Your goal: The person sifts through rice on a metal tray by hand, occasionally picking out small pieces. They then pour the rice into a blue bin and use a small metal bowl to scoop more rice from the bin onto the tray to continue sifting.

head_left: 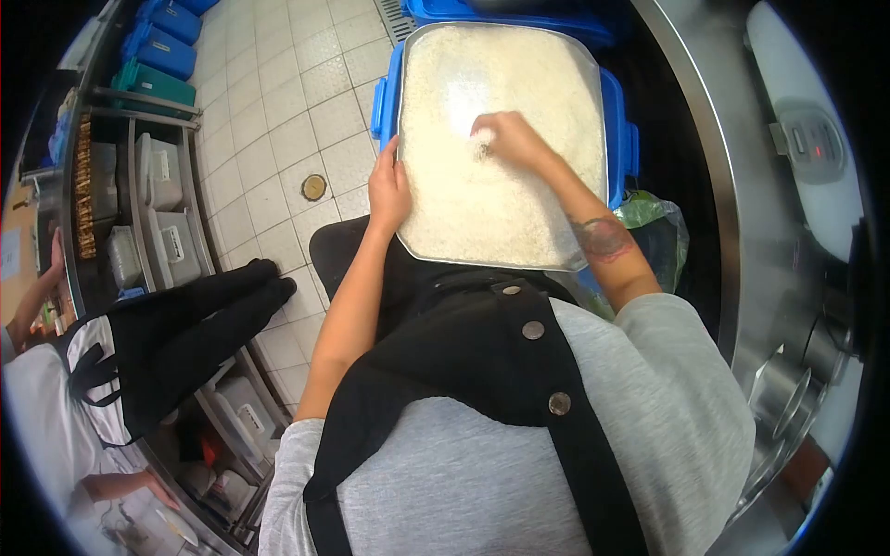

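A large square metal tray (405,102) with rounded corners is spread with white grains that look like rice (501,208). My left hand (389,190) grips the tray's left rim, thumb on top. Over the middle of the tray, my right hand (510,139) is closed around a small clump of the rice, its fingers partly hidden and slightly blurred. A few dark specks show just below those fingers. Near the upper left of the tray, the layer is thin and shiny metal shows through. Beneath the tray, a blue plastic container (613,139) sticks out on both sides.
A steel counter edge (709,139) runs along the right. A clear plastic bag (654,218) lies beside the tray. On the left, a person in a black apron (176,347) stands at a counter, above shelves with lidded tubs (173,243). The tiled floor has a round drain cover (313,188).
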